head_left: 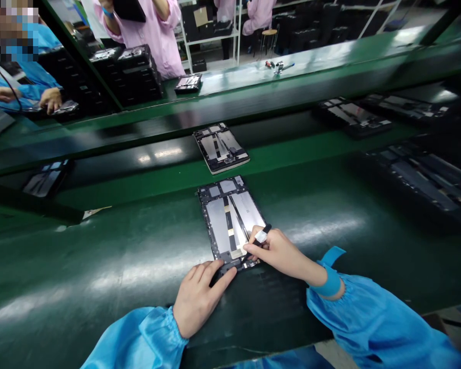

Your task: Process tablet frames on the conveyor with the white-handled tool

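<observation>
An opened tablet [219, 215] lies on the green bench in front of me, its inner side up, with silver plates, a dark ribbon cable and a black frame showing. My left hand [200, 292] rests at the tablet's near left corner, fingers stretched out and thumb touching the near edge. In my right hand [274, 250] is a black pen-shaped tool [268, 227] with a white wrap, pinched between thumb and fingers. Its lower end points down at the tablet's near right part; the exact tip is hard to make out. A blue band circles my right wrist.
A second opened tablet [221, 146] lies just beyond. More opened tablets [355, 117] are at the right, and one [46, 177] at the left behind a dark post. Across the raised green ledge [292, 66] stand stacked black trays [138, 72] and people in pink and blue.
</observation>
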The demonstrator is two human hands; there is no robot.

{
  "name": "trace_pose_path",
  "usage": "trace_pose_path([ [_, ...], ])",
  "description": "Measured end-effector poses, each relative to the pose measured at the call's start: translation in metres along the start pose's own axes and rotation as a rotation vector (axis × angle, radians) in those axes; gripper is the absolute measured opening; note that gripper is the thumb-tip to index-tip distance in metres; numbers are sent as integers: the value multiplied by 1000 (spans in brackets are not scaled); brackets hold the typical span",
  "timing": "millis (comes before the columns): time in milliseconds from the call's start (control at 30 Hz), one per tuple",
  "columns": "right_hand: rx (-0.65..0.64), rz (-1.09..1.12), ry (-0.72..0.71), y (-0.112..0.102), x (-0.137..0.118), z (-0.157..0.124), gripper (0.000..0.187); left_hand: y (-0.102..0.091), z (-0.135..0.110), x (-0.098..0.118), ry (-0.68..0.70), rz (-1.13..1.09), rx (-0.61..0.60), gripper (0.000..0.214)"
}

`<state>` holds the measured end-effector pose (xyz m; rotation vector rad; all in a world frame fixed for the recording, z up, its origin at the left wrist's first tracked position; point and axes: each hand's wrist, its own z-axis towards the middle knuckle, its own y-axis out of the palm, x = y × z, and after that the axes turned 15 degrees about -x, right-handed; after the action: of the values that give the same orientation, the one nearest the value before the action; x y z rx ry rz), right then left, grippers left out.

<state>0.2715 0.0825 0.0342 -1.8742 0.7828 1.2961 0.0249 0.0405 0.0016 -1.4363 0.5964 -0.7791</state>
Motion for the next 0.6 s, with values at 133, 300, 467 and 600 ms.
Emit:
trace_pose_path([
  [133, 2, -2, 3, 0, 0, 1, 16, 0, -1, -1, 4, 36, 1, 37],
  [300, -1, -20, 9, 2, -1, 2, 15, -2, -3, -1, 15, 62, -14, 38],
  [467, 34, -79, 11, 2, -1, 2, 16, -7, 8, 7, -27, 94, -53, 37],
  [600, 89, 11, -25, 3, 8, 3, 18, -10, 12, 4, -12, 62, -105, 38],
])
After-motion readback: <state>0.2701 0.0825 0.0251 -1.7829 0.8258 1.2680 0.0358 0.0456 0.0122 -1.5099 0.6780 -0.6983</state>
